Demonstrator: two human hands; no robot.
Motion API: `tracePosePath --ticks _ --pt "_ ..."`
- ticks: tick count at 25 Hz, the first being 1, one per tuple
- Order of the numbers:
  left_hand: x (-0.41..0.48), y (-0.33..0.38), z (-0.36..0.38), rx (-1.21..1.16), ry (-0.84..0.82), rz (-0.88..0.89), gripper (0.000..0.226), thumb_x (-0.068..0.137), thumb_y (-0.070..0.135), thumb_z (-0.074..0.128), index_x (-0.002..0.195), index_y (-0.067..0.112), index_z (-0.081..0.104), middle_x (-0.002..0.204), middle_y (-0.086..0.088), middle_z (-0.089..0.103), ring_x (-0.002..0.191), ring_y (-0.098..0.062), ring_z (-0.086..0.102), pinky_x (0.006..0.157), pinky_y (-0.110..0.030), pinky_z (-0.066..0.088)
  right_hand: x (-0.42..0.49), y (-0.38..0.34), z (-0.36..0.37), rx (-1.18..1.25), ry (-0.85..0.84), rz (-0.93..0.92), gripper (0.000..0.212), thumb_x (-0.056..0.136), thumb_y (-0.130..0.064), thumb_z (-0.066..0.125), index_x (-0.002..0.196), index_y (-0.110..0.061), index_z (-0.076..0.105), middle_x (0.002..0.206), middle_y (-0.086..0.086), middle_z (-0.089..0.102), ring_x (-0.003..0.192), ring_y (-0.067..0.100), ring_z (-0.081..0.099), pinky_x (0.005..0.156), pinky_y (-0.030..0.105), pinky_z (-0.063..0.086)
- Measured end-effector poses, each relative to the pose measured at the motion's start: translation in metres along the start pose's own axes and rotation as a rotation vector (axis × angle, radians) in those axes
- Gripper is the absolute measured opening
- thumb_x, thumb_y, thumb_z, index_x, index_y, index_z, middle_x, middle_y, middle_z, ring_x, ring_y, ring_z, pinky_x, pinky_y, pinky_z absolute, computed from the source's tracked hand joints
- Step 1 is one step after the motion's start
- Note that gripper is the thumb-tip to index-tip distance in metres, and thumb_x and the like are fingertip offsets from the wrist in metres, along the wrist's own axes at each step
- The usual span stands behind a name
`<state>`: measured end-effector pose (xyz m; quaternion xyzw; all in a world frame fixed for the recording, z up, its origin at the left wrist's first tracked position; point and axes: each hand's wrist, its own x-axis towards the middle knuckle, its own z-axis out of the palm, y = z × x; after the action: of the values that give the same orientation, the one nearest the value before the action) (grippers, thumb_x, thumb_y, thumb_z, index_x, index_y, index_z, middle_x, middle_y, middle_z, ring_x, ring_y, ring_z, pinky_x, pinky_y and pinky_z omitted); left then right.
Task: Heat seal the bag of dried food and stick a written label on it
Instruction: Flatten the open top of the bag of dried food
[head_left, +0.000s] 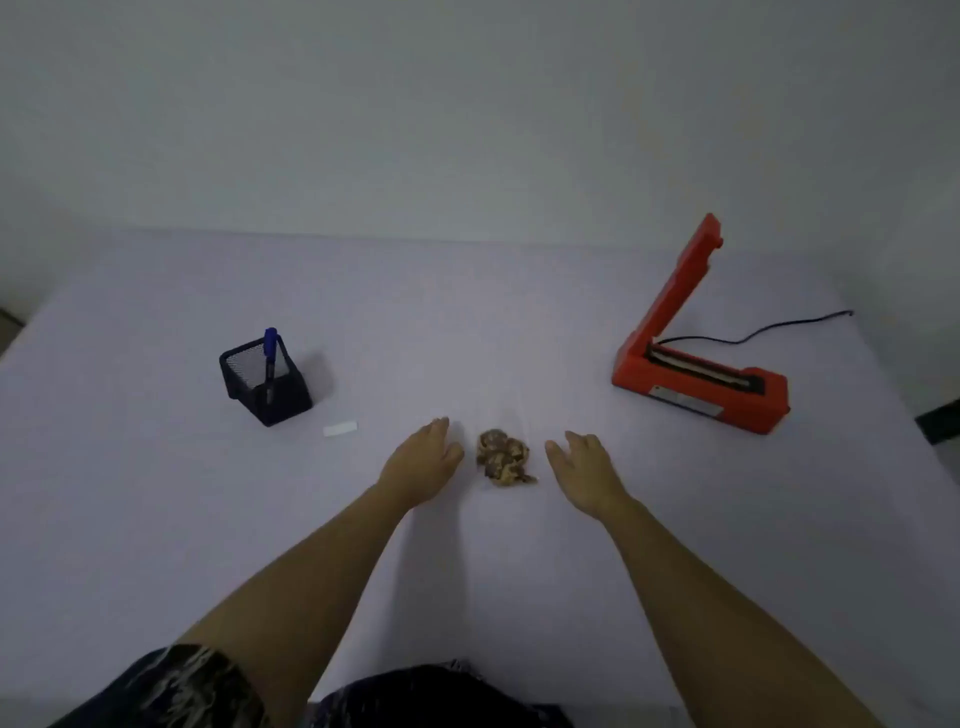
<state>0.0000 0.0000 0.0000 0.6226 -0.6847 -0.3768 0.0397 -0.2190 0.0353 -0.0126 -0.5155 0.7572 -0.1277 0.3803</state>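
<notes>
Pale table (467, 312); clear bag (506, 434) outline barely visible around dried food (504, 458).

A black mesh pen holder (291, 401) stands on the pale table (467, 322)

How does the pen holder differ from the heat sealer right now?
1. The pen holder is black mesh; the heat sealer is solid red.
2. The pen holder stands on the person's left, the heat sealer on their right.
3. The pen holder holds a blue pen; the heat sealer holds nothing, and its arm is raised.
4. Only the heat sealer has a cord.

Both stand on the table, and neither hand touches them.
</notes>
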Motion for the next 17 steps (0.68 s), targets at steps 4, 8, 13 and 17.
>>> tracePosePath --ticks 4,8,13,17 --pt "0.021 0.012 0.016 -0.3 0.203 -0.146 0.047 0.095 0.029 0.046 0.135 0.004 0.043 0.125 -0.017 0.059 0.114 -0.029 0.054 0.094 -0.031 0.04 0.026 -0.009 0.001 0.193 0.038 0.043 0.045 0.095 -0.03 0.045 0.131 -0.003 0.043 0.133 0.017 0.05 0.119 0.028 0.049 0.098 0.031 0.037" --pt "0.043 0.016 0.024 -0.415 0.19 -0.235 0.043 0.093 0.032 0.05 0.127 0.006 0.053 0.122 -0.013 0.061 0.112 -0.026 0.055 0.094 -0.032 0.041 0.042 -0.017 0.004 0.23 -0.013 -0.027 0.032 0.096 -0.024 0.045 0.114 -0.002 0.059 0.112 0.013 0.062 0.107 0.025 0.055 0.089 0.027 0.039" --pt "0.048 0.018 0.034 -0.517 0.205 -0.197 0.035 0.09 0.029 0.056 0.118 0.009 0.059 0.106 -0.006 0.065 0.096 -0.018 0.058 0.085 -0.026 0.043 0.043 -0.017 0.019 0.384 -0.039 -0.021 0.027 0.091 -0.025 0.055 0.11 -0.008 0.063 0.098 -0.002 0.059 0.094 0.012 0.054 0.082 0.021 0.039" --pt "0.043 0.011 0.034 -0.734 0.143 -0.142 0.026 0.087 0.026 0.062 0.11 0.012 0.064 0.097 -0.007 0.065 0.09 -0.019 0.061 0.086 -0.032 0.052 0.038 -0.013 0.023 0.573 -0.038 0.032 0.037 0.083 -0.029 0.067 0.115 -0.014 0.058 0.107 0.003 0.063 0.1 0.017 0.058 0.085 0.026 0.046"
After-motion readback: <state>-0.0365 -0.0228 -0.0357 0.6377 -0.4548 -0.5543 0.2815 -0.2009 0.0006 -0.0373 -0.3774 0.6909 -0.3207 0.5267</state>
